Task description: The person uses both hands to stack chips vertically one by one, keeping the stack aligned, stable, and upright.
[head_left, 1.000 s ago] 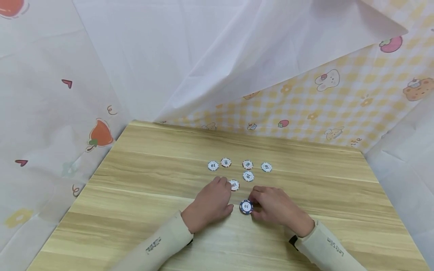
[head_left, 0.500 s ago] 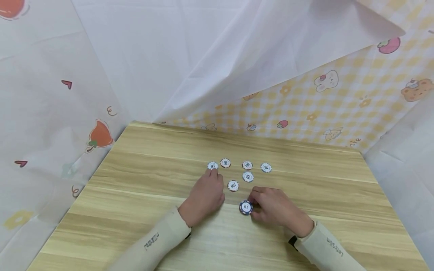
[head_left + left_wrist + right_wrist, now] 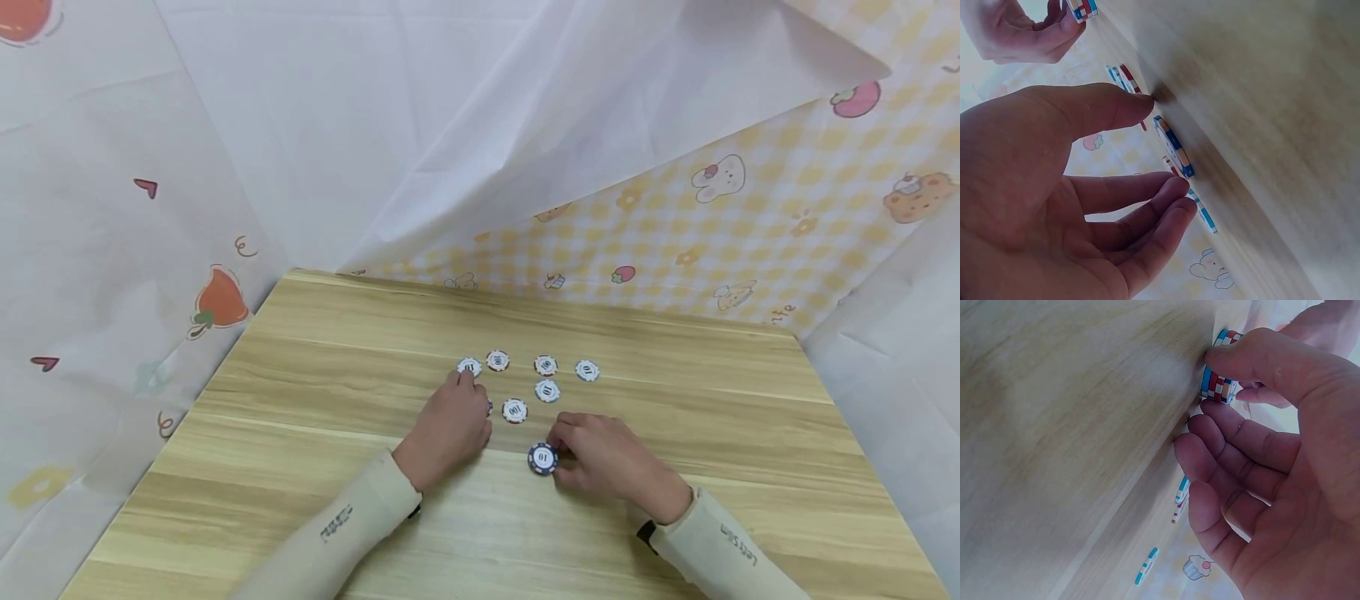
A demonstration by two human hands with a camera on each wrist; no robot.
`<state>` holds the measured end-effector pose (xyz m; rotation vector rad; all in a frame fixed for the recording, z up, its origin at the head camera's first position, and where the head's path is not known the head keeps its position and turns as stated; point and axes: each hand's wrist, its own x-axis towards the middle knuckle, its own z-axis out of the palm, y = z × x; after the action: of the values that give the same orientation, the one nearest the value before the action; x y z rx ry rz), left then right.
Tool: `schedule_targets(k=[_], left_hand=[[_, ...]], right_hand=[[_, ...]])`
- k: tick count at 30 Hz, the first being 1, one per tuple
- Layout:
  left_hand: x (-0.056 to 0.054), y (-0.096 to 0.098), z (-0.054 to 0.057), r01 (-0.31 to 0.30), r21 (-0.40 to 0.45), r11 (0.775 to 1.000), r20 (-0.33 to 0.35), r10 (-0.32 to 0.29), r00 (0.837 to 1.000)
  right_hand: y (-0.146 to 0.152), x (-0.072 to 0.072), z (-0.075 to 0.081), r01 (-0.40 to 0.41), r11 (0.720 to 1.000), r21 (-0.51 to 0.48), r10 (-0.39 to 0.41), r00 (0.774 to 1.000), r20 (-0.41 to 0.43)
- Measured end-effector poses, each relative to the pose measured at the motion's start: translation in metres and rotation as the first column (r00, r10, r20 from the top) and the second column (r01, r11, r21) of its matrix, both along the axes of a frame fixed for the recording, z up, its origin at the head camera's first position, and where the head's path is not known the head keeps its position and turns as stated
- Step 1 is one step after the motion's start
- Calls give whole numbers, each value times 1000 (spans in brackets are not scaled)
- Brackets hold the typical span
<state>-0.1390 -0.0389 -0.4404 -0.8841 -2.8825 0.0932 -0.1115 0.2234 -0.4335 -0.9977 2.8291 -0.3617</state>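
The chip stack (image 3: 1215,386) is chequered blue, red, white.

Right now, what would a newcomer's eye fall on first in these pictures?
Probably the striped stack held by the right hand, low in the head view. Next, the left hand, left of the stack, beside a blue chip. Beyond the stack lie six paler chips.

The table (image 3: 750,425) is viewed from above its near side by the head camera, which is aimed forward and down and set back enough for the left hand (image 3: 448,427) and right hand (image 3: 609,457) to be included. By each wrist camera, its own hand is seen very close, low along the wood, tipped sideways, with patterned cloth (image 3: 660,242) beyond. The chip stack (image 3: 1215,384) is shared by both wrist views.
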Motion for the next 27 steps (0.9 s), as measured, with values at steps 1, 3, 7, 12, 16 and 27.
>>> schedule_targets(k=[1,3,7,12,16,27], left_hand=[[-1,0,0,2,-7,1000,2,-2,1000],[-1,0,1,-1,0,1000,13,1,1000],[-2,0,3,-17,30,999,45,16,999],[-2,-1,3,-32,68,997,72,27,997],[0,-2,2,-27,82,996,63,21,998],[3,0,3,-55,94,994,102,45,994]], right_hand=[[0,0,0,0,1000,0,0,1000,0],[0,0,0,-2,1000,2,2,1000,0],[0,-1,0,-2,1000,4,2,1000,-2],[0,-1,0,0,1000,7,0,1000,-2],[0,-1,0,0,1000,7,0,1000,1],[-1,0,1,7,1000,10,-8,1000,16]])
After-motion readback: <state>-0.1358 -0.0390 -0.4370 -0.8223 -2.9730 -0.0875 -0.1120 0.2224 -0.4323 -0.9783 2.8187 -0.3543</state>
